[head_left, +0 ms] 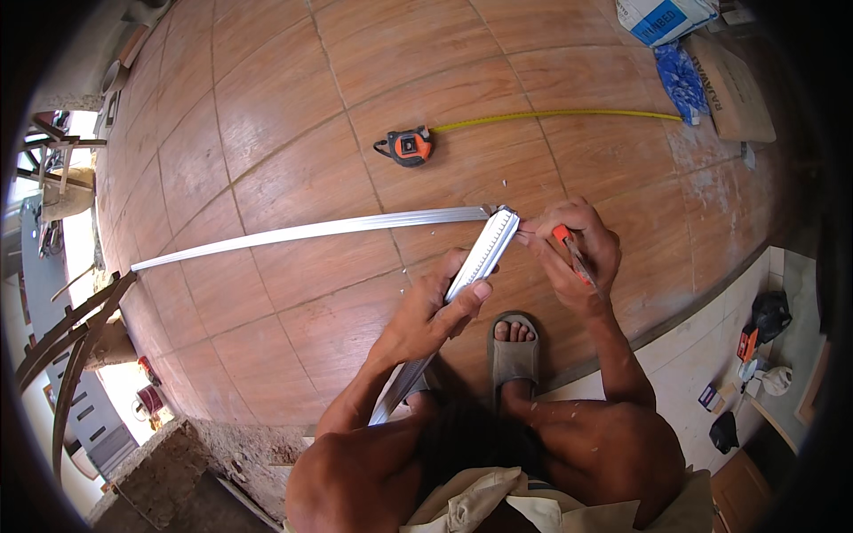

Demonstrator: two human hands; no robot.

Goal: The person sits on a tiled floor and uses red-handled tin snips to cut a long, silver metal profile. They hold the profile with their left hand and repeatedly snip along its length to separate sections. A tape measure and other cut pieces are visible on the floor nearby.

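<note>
My left hand (426, 315) is closed around a silver-white metal channel (487, 249) with a row of small notches, its thumb on top. The channel slants from between my legs up to the middle of the floor. At its far end it meets a long silver metal strip (293, 233) stretching left; whether the two are joined I cannot tell. In my closed right hand (582, 253) is a slim tool with an orange-red end (562, 234); its kind is mostly hidden by the fingers. Those fingertips are close beside the channel's far end.
Beyond the strip lies an orange and black tape measure (410, 147), its yellow blade (569, 113) drawn out rightward to a blue plastic bag (681, 84). A brown paper sack (733, 93) stands at the far right. Curved dark bars (75, 342) rise at the left edge.
</note>
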